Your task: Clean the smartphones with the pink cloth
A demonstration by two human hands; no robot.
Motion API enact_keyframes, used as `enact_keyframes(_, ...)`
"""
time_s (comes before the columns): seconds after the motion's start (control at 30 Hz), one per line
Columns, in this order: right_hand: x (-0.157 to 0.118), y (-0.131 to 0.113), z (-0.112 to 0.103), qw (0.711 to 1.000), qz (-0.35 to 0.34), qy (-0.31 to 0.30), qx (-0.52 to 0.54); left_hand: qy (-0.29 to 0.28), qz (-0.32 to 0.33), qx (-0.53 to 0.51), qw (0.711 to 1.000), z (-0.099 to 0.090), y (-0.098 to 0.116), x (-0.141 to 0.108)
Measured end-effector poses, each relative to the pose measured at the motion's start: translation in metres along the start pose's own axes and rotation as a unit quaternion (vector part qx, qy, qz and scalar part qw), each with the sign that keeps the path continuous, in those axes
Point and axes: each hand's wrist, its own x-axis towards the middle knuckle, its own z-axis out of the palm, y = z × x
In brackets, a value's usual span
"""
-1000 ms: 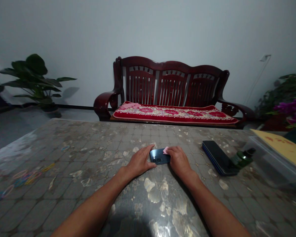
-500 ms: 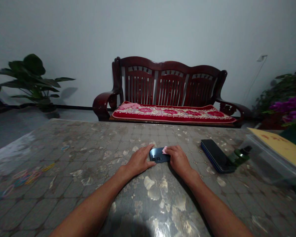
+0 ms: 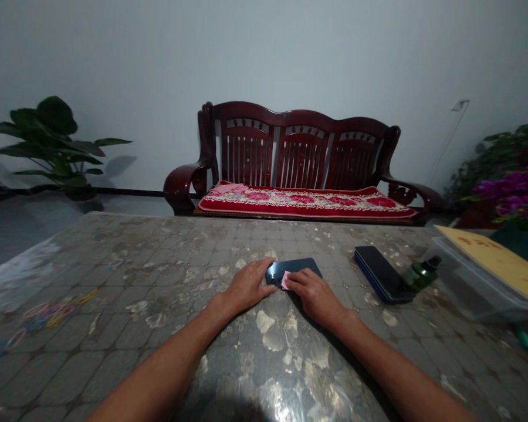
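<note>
A dark blue smartphone (image 3: 297,267) lies back up on the patterned tablecloth (image 3: 246,363), its long side running left to right. My left hand (image 3: 249,283) grips its left end between thumb and fingers. Under the fingers of my right hand (image 3: 314,293) a small pink cloth (image 3: 286,280) is pressed on the phone's near edge, by the camera area. That hand covers part of the phone's lower right side.
Right of my hands lie stacked dark phones (image 3: 382,274), a green bottle (image 3: 422,274) and a clear plastic box (image 3: 475,287) with a yellow sheet (image 3: 497,258) on top. Coloured rubber bands (image 3: 53,315) lie at left. A wooden bench (image 3: 286,117) stands beyond the table.
My right hand has slid the pink cloth left and toward me over the phone's back, uncovering the phone's right end. My left hand keeps its hold.
</note>
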Motion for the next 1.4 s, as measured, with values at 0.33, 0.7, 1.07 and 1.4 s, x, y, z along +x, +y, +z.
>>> enact_keyframes(0.33,-0.02,0.02,-0.002,0.983,0.166,0.053,-0.059,-0.009,0.02,0.006,1.0,-0.002,0.0,0.0)
enact_keyframes(0.7,-0.016,0.022,0.007,0.986,0.143,0.084,-0.017,-0.02,0.079,0.061,0.995,-0.004,-0.001,0.0)
enact_keyframes(1.07,-0.021,0.035,-0.003,0.962,0.111,0.248,0.012,-0.031,0.08,0.112,0.99,-0.006,-0.001,0.008)
enact_keyframes(1.4,0.0,0.006,0.004,0.968,0.077,0.237,0.012,-0.031,0.048,0.097,0.994,-0.008,0.0,0.01)
